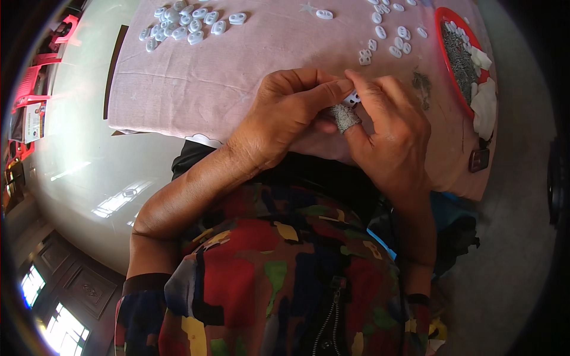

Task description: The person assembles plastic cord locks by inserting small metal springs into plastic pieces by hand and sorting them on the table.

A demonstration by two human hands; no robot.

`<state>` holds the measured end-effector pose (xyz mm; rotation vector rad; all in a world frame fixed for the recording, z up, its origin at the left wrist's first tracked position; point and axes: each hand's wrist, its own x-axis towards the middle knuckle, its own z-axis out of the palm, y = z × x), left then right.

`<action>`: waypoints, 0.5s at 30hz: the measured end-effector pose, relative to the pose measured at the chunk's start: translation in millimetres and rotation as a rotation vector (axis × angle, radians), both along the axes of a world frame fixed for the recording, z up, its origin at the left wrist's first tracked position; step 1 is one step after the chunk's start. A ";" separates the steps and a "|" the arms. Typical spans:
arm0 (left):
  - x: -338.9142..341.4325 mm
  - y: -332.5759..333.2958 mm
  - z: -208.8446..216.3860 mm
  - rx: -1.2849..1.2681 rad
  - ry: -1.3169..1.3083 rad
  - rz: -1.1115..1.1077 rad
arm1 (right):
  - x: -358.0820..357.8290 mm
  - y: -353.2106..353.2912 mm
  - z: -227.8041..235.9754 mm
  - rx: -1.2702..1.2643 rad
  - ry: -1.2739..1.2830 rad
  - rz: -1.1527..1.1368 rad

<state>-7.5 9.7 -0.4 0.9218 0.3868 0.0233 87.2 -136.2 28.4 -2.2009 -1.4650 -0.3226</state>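
Note:
Both my hands meet over the near part of the pink-covered table, in front of my body. Between their fingertips is a small white plastic piece [352,98] with dark holes, mostly hidden by the fingers. My left hand [291,110] is closed, its thumb and forefinger pinching the piece from the left. My right hand [392,121] is closed as well, its fingers at the piece from the right. A grey, rough-looking finger cover [346,117] wraps the right thumb. Whether anything smaller is held along with the piece, I cannot make out.
Similar white oval pieces form a pile [178,24] at the far left; more lie scattered [398,44] far right. A red tray [440,35] of small grey bits and white pieces stands at the right edge, beside a white cloth [485,107] and a small dark device [478,160].

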 end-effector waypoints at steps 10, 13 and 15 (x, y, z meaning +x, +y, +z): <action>-4.3 -0.4 2.6 0.063 0.031 -0.027 | -1.2 -1.9 13.5 -0.095 0.095 0.044; -4.6 -0.5 0.0 0.065 0.029 -0.026 | 0.2 -2.2 12.5 -0.099 0.090 0.058; -4.4 0.1 0.5 0.073 0.016 -0.027 | 1.7 -2.5 11.9 -0.095 0.093 0.062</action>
